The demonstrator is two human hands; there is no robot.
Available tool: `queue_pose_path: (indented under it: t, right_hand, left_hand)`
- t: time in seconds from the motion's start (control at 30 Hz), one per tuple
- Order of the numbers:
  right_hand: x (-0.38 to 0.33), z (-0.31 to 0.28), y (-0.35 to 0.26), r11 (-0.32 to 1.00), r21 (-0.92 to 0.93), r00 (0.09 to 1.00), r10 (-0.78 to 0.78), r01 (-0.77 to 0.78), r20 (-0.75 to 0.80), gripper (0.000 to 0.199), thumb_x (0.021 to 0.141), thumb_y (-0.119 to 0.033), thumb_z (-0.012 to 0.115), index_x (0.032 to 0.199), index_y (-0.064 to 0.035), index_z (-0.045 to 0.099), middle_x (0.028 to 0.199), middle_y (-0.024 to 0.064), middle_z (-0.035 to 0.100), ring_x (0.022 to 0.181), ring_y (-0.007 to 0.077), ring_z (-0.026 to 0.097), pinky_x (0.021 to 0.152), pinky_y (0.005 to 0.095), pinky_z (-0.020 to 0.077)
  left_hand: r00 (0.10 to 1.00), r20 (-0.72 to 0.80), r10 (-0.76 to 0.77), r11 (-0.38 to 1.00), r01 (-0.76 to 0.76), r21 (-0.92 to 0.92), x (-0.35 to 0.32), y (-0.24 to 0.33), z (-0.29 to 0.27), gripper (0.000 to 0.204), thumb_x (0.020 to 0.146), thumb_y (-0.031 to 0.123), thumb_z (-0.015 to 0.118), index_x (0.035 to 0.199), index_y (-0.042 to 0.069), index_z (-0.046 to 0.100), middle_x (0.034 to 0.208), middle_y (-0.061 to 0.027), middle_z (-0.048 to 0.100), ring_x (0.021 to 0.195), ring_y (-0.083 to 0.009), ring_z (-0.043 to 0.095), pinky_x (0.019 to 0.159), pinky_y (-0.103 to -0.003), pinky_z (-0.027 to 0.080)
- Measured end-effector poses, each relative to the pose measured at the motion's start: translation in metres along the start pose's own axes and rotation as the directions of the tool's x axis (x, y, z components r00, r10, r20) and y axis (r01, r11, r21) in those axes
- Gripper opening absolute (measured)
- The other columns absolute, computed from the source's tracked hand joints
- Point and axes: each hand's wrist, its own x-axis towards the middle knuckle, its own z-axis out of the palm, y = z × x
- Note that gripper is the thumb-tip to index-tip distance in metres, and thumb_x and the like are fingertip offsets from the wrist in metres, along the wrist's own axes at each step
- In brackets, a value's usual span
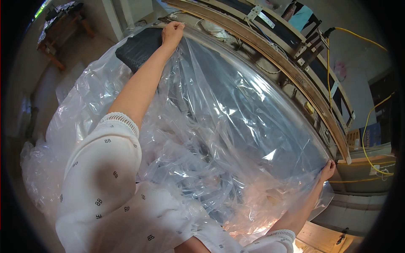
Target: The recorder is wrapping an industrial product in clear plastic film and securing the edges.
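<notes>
A large sheet of clear plastic film [249, 126] spreads in front of me, its far edge pulled straight between my two hands. My left hand [173, 34] is closed on that edge at the far left, with the arm stretched out. At the right end, my right hand [328, 169] pinches the same edge beside the end of a long wooden bar [295, 76]. Between the hands the film is fairly smooth and shiny. Nearer my body it falls in loose, crumpled folds. A black piece of material [141, 48] lies by my left wrist, partly under the film.
Beyond the film runs a long wooden machine frame with metal brackets [260, 16] and wires. A yellow cable [356, 34] hangs at the right, near cardboard boxes [363, 137]. A wooden table [63, 31] stands at the far left. A wooden board [322, 238] is at the lower right.
</notes>
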Motion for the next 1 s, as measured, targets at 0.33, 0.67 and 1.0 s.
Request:
queue_pose_path:
  t: [0.33, 0.67, 1.0]
  right_hand:
    - [0.02, 0.019, -0.018, 0.997, -0.031, 0.998, 0.069, -0.069, 0.009, 0.023, 0.083, -0.02, 0.06, 0.085, 0.0028, 0.056, 0.083, 0.0055, 0.057, 0.076, 0.0138, 0.05, 0.074, 0.0257, 0.0408]
    - [0.031, 0.004, 0.003, 0.911, -0.399, 0.983, 0.034, -0.105, -0.181, 0.034, 0.078, -0.024, 0.061, 0.086, 0.0088, 0.057, 0.08, 0.0169, 0.058, 0.077, 0.0275, 0.053, 0.074, 0.0385, 0.0405]
    - [0.035, -0.002, 0.0, 0.993, 0.063, 0.985, 0.106, -0.098, -0.133, 0.044, 0.091, -0.03, 0.039, 0.095, 0.009, 0.059, 0.083, 0.0118, 0.059, 0.074, 0.0205, 0.053, 0.065, 0.0329, 0.0411]
  left_hand:
    - [0.999, 0.05, -0.001, 1.0, 0.002, -0.002, 0.012, -0.001, 0.012, 0.022, 0.074, 0.022, 0.062, 0.085, 0.003, 0.062, 0.073, -0.0077, 0.063, 0.059, -0.0194, 0.061, 0.06, -0.031, 0.047]
    - [0.957, 0.083, -0.28, 0.895, 0.291, -0.338, 0.012, 0.011, 0.005, 0.015, 0.081, 0.012, 0.054, 0.087, -0.002, 0.053, 0.076, -0.0105, 0.058, 0.066, -0.0162, 0.058, 0.058, -0.027, 0.049]
    - [0.971, -0.206, -0.122, 0.951, 0.055, -0.304, 0.028, -0.011, -0.022, 0.023, 0.085, 0.018, 0.047, 0.09, -0.003, 0.056, 0.089, -0.0122, 0.059, 0.079, -0.0195, 0.06, 0.072, -0.03, 0.045]
